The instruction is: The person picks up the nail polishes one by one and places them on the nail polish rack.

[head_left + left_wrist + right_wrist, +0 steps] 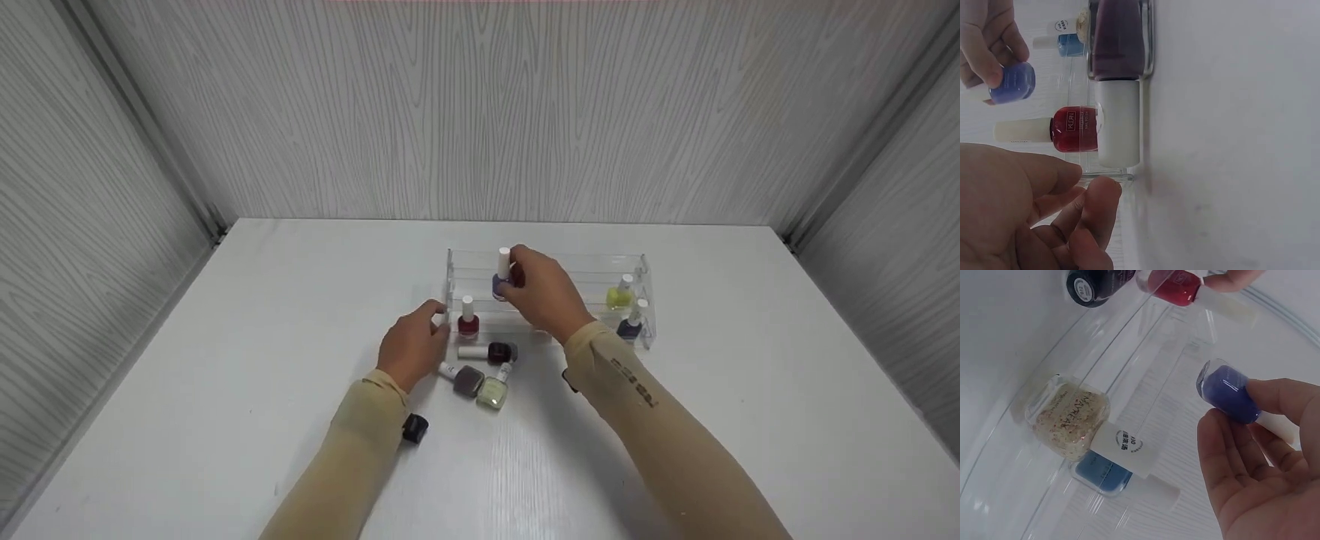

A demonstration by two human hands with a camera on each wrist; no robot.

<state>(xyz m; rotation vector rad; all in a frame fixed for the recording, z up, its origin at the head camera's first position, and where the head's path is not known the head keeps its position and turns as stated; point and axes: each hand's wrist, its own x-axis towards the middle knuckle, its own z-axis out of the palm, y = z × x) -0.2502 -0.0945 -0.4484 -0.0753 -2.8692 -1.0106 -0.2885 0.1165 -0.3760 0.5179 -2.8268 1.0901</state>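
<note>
My right hand (550,291) pinches a violet-blue nail polish bottle (1230,392) between thumb and fingers, white cap up, over the left part of a clear stepped display rack (551,264). At the rack's left end, my left hand (412,343) grips the edge with curled fingers and thumb. A red nail polish bottle (1075,129) stands in the front row, close to the left fingers. Further along the rack, a glitter bottle (1072,419) and a blue bottle (1102,472) stand near each other, mostly hidden by my right hand in the head view.
Yellow (619,297) and dark blue (630,328) bottles stand at the rack's right end. Before the rack lie a dark red bottle (499,352), a grey-purple bottle (469,381) and a pale green bottle (492,393). A black bottle (415,428) is beside my left forearm.
</note>
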